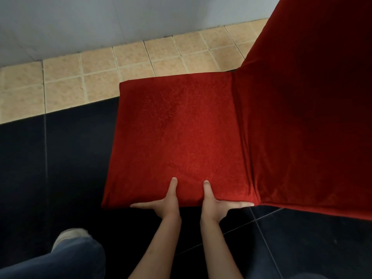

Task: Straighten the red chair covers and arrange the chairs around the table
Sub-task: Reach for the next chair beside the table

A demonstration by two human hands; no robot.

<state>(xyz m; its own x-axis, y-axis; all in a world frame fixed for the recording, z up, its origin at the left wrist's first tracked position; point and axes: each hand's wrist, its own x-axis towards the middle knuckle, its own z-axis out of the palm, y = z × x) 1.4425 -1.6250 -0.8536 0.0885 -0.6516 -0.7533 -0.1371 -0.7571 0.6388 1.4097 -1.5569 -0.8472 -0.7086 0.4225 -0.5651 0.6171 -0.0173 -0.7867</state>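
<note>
Thumbs of left hand point(164, 204) and right hand point(216, 205) press red chair cover point(177, 127).

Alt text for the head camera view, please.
Both hands, left hand and right hand, press on the near edge of a red chair cover, thumbs on the seat top; the covered backrest rises at right, above dark and beige floor tiles.

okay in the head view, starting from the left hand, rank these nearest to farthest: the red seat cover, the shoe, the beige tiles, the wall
From the left hand:
1. Red seat cover: touching, thumb on top, fingers along its near edge.
2. Shoe: lower left, on the dark floor.
3. Beige tiles: beyond the seat's far edge.
4. Wall: at the top, behind the tiles.
</note>
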